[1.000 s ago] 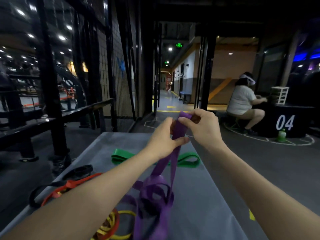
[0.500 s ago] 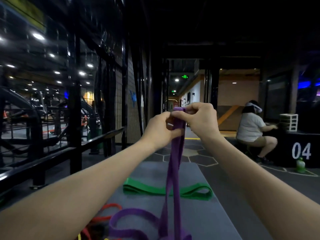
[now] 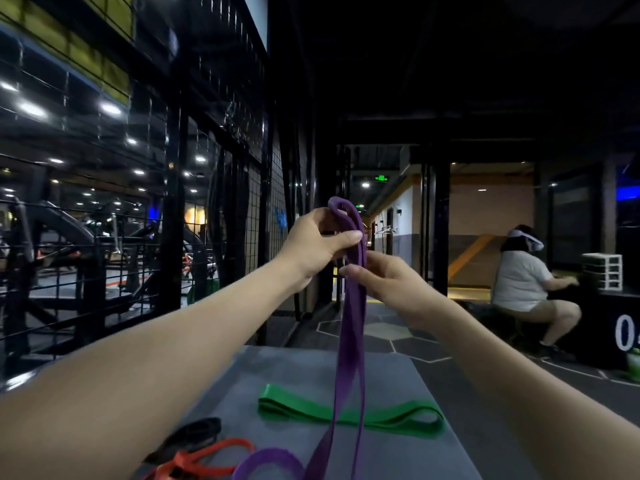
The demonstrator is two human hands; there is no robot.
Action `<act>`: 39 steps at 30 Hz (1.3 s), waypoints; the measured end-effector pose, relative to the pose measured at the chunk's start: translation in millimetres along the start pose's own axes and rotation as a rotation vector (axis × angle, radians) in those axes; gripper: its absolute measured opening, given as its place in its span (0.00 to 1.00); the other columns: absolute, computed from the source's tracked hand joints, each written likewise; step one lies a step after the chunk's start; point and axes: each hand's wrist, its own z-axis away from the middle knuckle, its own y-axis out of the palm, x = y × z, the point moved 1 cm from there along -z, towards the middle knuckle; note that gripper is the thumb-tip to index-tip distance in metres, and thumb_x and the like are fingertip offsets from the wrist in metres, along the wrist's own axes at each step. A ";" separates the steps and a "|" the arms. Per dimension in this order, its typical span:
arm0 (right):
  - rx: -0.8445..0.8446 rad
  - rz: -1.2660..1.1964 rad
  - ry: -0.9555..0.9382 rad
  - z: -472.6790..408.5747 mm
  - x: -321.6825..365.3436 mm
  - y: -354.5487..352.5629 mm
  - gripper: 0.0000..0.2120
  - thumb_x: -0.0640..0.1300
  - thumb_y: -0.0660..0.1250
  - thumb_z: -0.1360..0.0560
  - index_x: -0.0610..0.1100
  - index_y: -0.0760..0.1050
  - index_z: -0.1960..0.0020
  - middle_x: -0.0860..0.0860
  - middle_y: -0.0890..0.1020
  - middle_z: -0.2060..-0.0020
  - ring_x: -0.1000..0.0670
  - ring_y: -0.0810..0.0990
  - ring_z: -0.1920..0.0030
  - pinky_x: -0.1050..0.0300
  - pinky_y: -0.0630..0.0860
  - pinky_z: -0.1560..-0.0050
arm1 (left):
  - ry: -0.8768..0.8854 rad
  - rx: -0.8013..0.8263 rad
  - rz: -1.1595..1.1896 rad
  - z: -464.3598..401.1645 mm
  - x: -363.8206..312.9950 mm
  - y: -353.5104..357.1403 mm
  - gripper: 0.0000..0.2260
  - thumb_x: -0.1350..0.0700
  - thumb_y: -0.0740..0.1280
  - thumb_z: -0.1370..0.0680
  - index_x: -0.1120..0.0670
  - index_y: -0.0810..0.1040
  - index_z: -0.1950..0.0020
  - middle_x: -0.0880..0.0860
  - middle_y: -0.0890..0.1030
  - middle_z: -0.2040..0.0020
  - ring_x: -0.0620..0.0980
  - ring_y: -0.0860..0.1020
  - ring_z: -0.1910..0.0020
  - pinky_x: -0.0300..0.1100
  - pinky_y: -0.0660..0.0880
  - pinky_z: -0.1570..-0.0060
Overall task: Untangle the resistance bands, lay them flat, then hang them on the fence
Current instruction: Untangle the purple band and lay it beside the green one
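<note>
A purple resistance band (image 3: 350, 341) hangs in long strands from my raised hands down to the grey mat (image 3: 398, 455). My left hand (image 3: 320, 242) grips the band's top loop, thumb pressed against it. Just below, my right hand (image 3: 384, 282) pinches the strands with its fingers curled round them. A green band (image 3: 391, 415) lies flat across the mat. An orange band (image 3: 204, 459) and a black band (image 3: 194, 434) lie bunched at the mat's left edge. The black wire fence (image 3: 207, 209) stands along the left.
A seated person (image 3: 526, 289) in a white shirt is at the right by a black box marked 04 (image 3: 623, 334), with a white drawer unit (image 3: 602, 271) on it. A green bottle (image 3: 633, 363) stands on the floor. A corridor runs ahead.
Both hands have risen with the purple band, pulling it out of its tangle into straight strands. My right hand has slid below my left. The view has tilted upward.
</note>
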 end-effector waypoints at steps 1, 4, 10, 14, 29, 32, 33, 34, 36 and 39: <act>0.002 -0.004 0.003 -0.6 0.2 4.0 0.10 0.43 0.62 0.22 0.39 0.74 0.44 0.44 0.81 0.54 0.47 0.80 0.53 0.46 0.79 0.46 | -0.017 0.006 0.038 -0.9 0.1 -1.1 0.10 0.67 0.69 0.28 0.54 0.74 0.53 0.51 0.78 0.55 0.54 0.78 0.48 0.48 0.79 0.46; 0.004 0.072 -0.004 -4.7 3.4 12.3 0.12 0.43 0.60 0.21 0.37 0.71 0.41 0.45 0.79 0.56 0.46 0.78 0.51 0.40 0.75 0.42 | -0.080 0.030 0.132 -1.7 1.7 -8.5 0.12 0.67 0.68 0.27 0.57 0.72 0.48 0.55 0.77 0.51 0.53 0.79 0.49 0.43 0.80 0.51; 0.033 0.176 -0.080 -14.4 3.3 20.9 0.10 0.42 0.60 0.21 0.40 0.73 0.42 0.46 0.75 0.61 0.49 0.72 0.59 0.48 0.73 0.48 | -0.166 -0.052 0.247 -9.9 0.6 -30.3 0.08 0.61 0.69 0.26 0.59 0.74 0.49 0.56 0.80 0.55 0.52 0.81 0.55 0.53 0.78 0.46; -0.024 0.138 -0.072 -18.7 4.2 23.3 0.08 0.38 0.62 0.23 0.40 0.72 0.45 0.47 0.72 0.63 0.51 0.70 0.63 0.58 0.69 0.58 | -0.182 -0.070 0.337 -12.7 -6.6 -28.8 0.07 0.63 0.68 0.26 0.61 0.74 0.50 0.57 0.79 0.57 0.52 0.80 0.58 0.51 0.79 0.51; 0.012 0.295 0.104 -23.8 -8.4 18.8 0.08 0.45 0.66 0.24 0.40 0.72 0.51 0.48 0.82 0.65 0.44 0.82 0.60 0.47 0.80 0.53 | -0.207 -0.246 0.503 -13.8 2.3 -49.9 0.05 0.64 0.67 0.25 0.61 0.72 0.52 0.57 0.78 0.59 0.55 0.79 0.53 0.54 0.78 0.46; -0.014 0.267 0.078 -24.3 -3.3 16.9 0.06 0.43 0.65 0.24 0.40 0.73 0.51 0.49 0.83 0.66 0.47 0.82 0.63 0.43 0.80 0.52 | -0.171 -0.249 0.529 -12.2 2.5 -54.9 0.07 0.64 0.66 0.25 0.61 0.72 0.49 0.57 0.78 0.60 0.55 0.80 0.55 0.52 0.80 0.52; -0.016 0.230 0.073 -23.2 -3.4 17.3 0.05 0.41 0.65 0.24 0.39 0.73 0.51 0.49 0.82 0.66 0.48 0.81 0.64 0.43 0.80 0.52 | -0.158 -0.246 0.527 -12.4 1.2 -56.4 0.08 0.64 0.66 0.25 0.61 0.72 0.47 0.57 0.77 0.60 0.54 0.80 0.56 0.50 0.81 0.55; -0.009 0.180 0.081 -21.3 -5.1 17.8 0.06 0.38 0.66 0.25 0.38 0.73 0.50 0.49 0.81 0.65 0.49 0.80 0.64 0.45 0.80 0.53 | -0.144 -0.247 0.526 -12.9 -0.4 -58.1 0.10 0.64 0.66 0.25 0.60 0.72 0.45 0.57 0.77 0.59 0.54 0.80 0.56 0.49 0.82 0.56; 0.022 0.092 0.112 -15.6 -9.9 20.5 0.09 0.34 0.65 0.26 0.35 0.72 0.47 0.48 0.78 0.65 0.50 0.79 0.65 0.54 0.80 0.57 | -0.127 -0.272 0.538 -14.6 -3.8 -62.2 0.11 0.65 0.66 0.25 0.60 0.72 0.43 0.56 0.77 0.59 0.54 0.79 0.55 0.48 0.81 0.56; 0.047 0.124 0.113 -9.0 -18.1 22.4 0.05 0.32 0.64 0.27 0.39 0.74 0.53 0.50 0.76 0.67 0.51 0.75 0.66 0.55 0.76 0.58 | -0.124 -0.306 0.504 -13.9 -3.9 -66.6 0.11 0.65 0.66 0.25 0.61 0.72 0.43 0.56 0.77 0.59 0.54 0.80 0.54 0.50 0.80 0.53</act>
